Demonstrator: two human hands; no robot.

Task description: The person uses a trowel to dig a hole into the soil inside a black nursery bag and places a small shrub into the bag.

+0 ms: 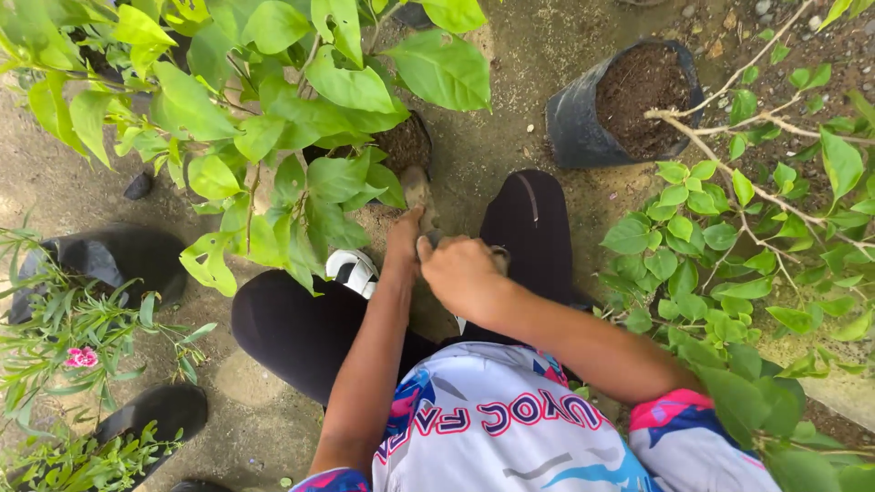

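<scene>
Here, item by item: fingers of the right hand [458, 273] curled shut, knuckles up, over a small thing whose kind cannot be told; fingers of the left hand [404, 244] nearly straight, pointing forward and down, tips touching the same spot, so whether they grip cannot be told. Both hands meet just beside the base of a brownish stem stub [418, 189] that rises from the soil of a dark pot [406, 144], mostly hidden under a broad-leaved green plant [273, 118]. Below the hands: two knees in black trousers [301, 323], a white shoe [353, 270] between them, bare forearms, a white jersey with pink and blue print. Farther out, upper right: a black grow bag [583, 118] filled with dark soil, standing on bare ground [510, 82]. Right: a leafy shrub [702, 255] with pale woody branches. Left: a black bag [109, 260], a thin-leaved plant with one pink flower [81, 357], and a black sandal [155, 415].
</scene>
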